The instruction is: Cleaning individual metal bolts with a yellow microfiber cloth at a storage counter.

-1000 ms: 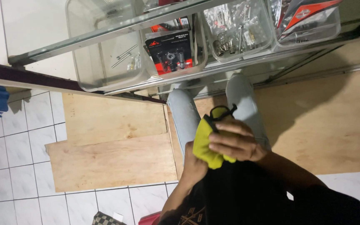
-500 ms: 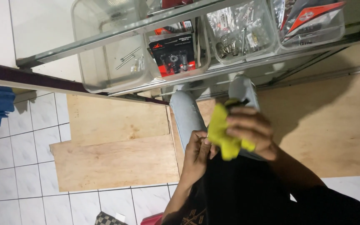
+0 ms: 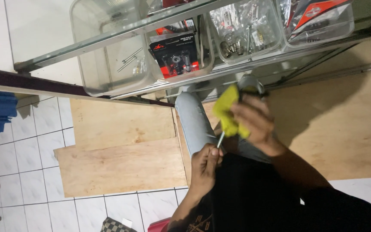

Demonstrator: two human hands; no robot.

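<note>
- Currently, your right hand [image 3: 256,122] is clenched on a yellow cloth [image 3: 228,112], wrapped around it from above; half a second ago the cloth sat lower and nearer your body, so it has been lifted toward the glass shelf [image 3: 108,41] edge.
- Your left hand [image 3: 203,165] now pinches a thin metal rod [image 3: 220,139], fingers closed on its lower end; its upper end runs up under the cloth. One second ago both hands were bunched together on the cloth, so they have since drawn apart, left below, right above.
- Judgement: the rod is now exposed between the two grips, which suggests wiping or handling of the rod is in progress rather than finished.
- Your grey trouser legs [image 3: 194,124] lie just behind both grips; plywood sheets [image 3: 121,150] on the tiled floor [image 3: 22,172] lie to the left of the left grip.
- Packaging above the right grip, in clear plastic bins [image 3: 108,73]:
  - a flat black-and-red card pack [image 3: 174,56] with small round parts behind a window, up and left;
  - a bin of small clear bags [image 3: 243,30] holding metal parts and bulbs, directly above;
  - a red, white and black packet [image 3: 318,13], up and right;
  - loose metal pins [image 3: 129,59], far left bin.
- Print on the packs is not reported.
</note>
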